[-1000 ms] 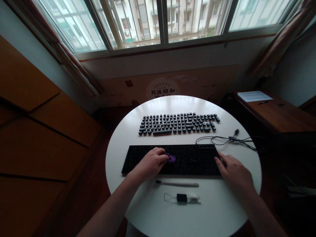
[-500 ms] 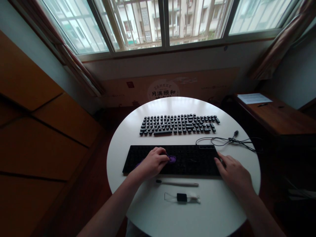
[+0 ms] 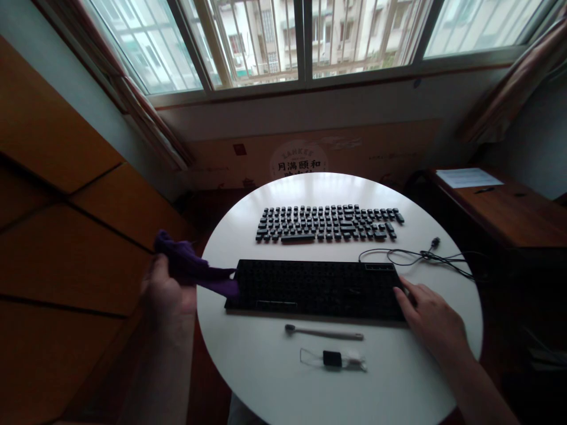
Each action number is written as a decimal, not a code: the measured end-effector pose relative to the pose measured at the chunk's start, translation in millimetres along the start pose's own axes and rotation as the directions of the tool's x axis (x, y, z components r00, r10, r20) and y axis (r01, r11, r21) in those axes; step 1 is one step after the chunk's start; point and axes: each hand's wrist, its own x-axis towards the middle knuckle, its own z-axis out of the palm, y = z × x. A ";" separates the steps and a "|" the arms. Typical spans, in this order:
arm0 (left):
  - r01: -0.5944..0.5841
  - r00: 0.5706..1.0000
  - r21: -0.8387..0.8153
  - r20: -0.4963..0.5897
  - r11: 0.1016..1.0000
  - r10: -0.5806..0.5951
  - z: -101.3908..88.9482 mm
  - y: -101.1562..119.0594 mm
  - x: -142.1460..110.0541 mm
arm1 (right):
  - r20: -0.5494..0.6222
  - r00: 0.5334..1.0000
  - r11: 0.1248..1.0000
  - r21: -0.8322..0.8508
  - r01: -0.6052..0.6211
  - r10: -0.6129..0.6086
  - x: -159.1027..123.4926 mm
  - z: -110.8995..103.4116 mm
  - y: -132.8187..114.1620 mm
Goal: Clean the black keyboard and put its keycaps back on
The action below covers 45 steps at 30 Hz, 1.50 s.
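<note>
From my station I am watching the left hand (image 3: 166, 289) out at nine o'clock, beyond the edge of the white worktop (image 3: 266, 366), gripping a purple cloth (image 3: 190, 264). The cloth's loose end is reaching to the left end of the black keyboard (image 3: 310, 289); I cannot tell whether they are touching. The keyboard is lying across the middle of the worktop. At three o'clock my right hand (image 3: 436, 316) is gripping its right end, thumb resting on the edge. Rows of loose keycaps (image 3: 298, 238) are sitting at twelve o'clock, and a black cable (image 3: 429, 254) is looping at two. At six o'clock a brush (image 3: 325, 333) is lying just below the keyboard, with a wire tool (image 3: 332, 359) sitting closer to me.
</note>
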 end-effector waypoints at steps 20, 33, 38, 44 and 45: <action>-0.711 0.634 0.445 0.741 0.545 0.222 -48.7 -59.7 -75.5 | -0.008 1.000 1.000 0.018 -0.009 0.010 -1.7 2.1 7.0; -0.805 0.511 0.358 0.823 0.473 0.247 -15.1 -43.9 -94.5 | -0.020 1.000 0.999 -0.047 0.005 -0.006 -1.3 1.3 3.8; -0.815 0.465 0.282 0.839 0.506 0.281 -4.6 -30.7 -104.7 | -0.019 1.000 0.999 -0.053 0.002 -0.003 -1.6 -2.0 0.5; -0.823 0.298 0.050 0.886 0.566 0.356 38.3 -0.9 -136.5 | -0.024 1.000 0.999 -0.051 0.003 -0.004 -1.3 -4.4 -1.9; -0.828 0.255 0.012 0.898 0.560 0.359 45.7 2.2 -141.2 | -0.025 1.000 0.999 -0.051 0.004 -0.006 -1.1 -4.4 -1.8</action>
